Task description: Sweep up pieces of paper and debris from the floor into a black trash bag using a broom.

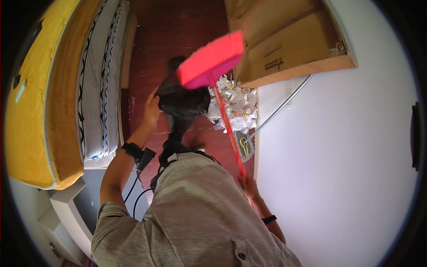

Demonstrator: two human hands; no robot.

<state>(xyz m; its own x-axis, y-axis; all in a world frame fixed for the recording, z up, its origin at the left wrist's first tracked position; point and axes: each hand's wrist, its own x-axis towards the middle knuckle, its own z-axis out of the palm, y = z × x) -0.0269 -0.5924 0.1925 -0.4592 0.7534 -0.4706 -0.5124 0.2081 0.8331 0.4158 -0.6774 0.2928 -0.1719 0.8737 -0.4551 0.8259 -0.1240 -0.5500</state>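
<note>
Low at the right, my right hand (250, 188) is closed round the red handle of a broom (231, 133). Its head, with bright pink-red bristles and a magenta base, is raised off the floor and slightly blurred. My left hand (152, 111) is at the left edge of a crumpled black bag (184, 99), seemingly gripping it; some of its fingers are hidden. The bag hangs before my dark trouser leg. Past it, against the wall side, lies a heap of paper and plastic litter (235, 104), partly covered by the broom.
A metal-handled grey and yellow floor tool (244, 144) leans on the white wall (338, 147). An open-fronted brown wooden cabinet (284, 53) stands beyond the heap. At left are upright mattresses (95, 89) and a yellow-covered panel (26, 133). The floor (155, 26) is dark red.
</note>
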